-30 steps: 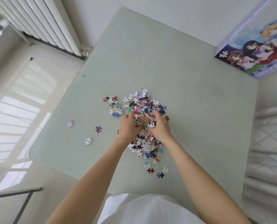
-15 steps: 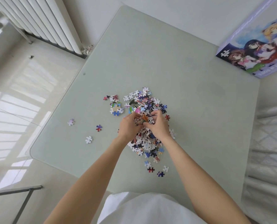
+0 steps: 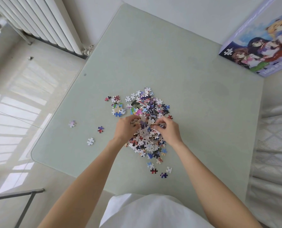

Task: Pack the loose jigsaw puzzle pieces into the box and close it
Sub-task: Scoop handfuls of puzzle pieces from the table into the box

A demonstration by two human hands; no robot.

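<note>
A heap of loose jigsaw puzzle pieces [image 3: 149, 106] lies in the middle of the pale green glass table [image 3: 194, 104]. My left hand [image 3: 126, 128] and my right hand [image 3: 168, 130] are over the near half of the heap, fingers curled round clumps of pieces. The right hand pinches a few pieces at its fingertips. The puzzle box [image 3: 258, 51], purple with a cartoon picture, stands shut at the far right corner of the table, well away from both hands.
Stray pieces lie to the left [image 3: 90, 141] and near the front edge [image 3: 154, 170]. A white radiator [image 3: 43, 25] stands at the far left beyond the table. A quilted white bed [image 3: 275, 145] borders the table on the right.
Both hands have drawn slightly apart while lifting clumps of pieces from the heap; the right hand moved right. The box and stray pieces have not moved.
</note>
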